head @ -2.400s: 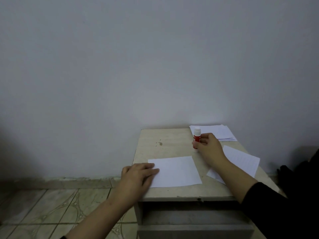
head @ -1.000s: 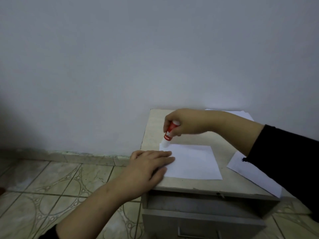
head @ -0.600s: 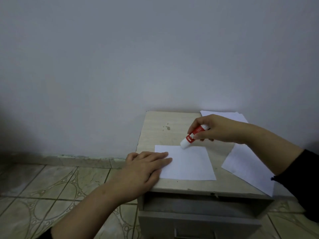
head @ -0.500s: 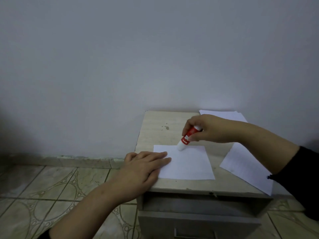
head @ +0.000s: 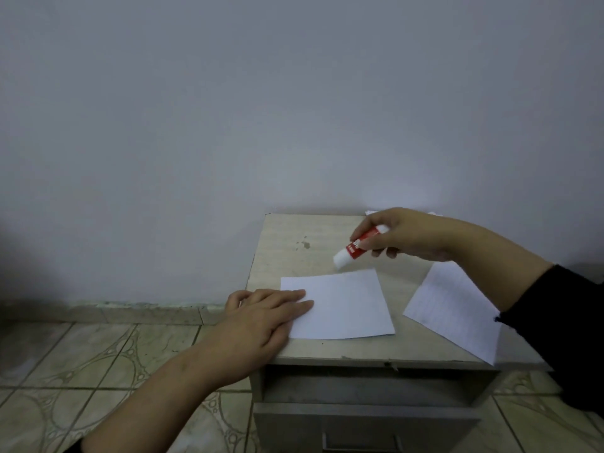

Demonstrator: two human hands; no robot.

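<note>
Gripping cylindrical glue stick (head: pixel 354 249), flat rectangular paper (head: pixel 346 305)

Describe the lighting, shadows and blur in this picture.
Head view: dim, even, bluish light, no glare; the left edge darkens; a faint shadow under the right hand and glue stick on the table; the paper under the left hand looks sharp, without motion blur.

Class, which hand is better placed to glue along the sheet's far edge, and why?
Right. The right hand holds the glue stick, tip close to the far edge of the sheet; the left hand lies flat on the sheet's left side, pinning it.
</note>
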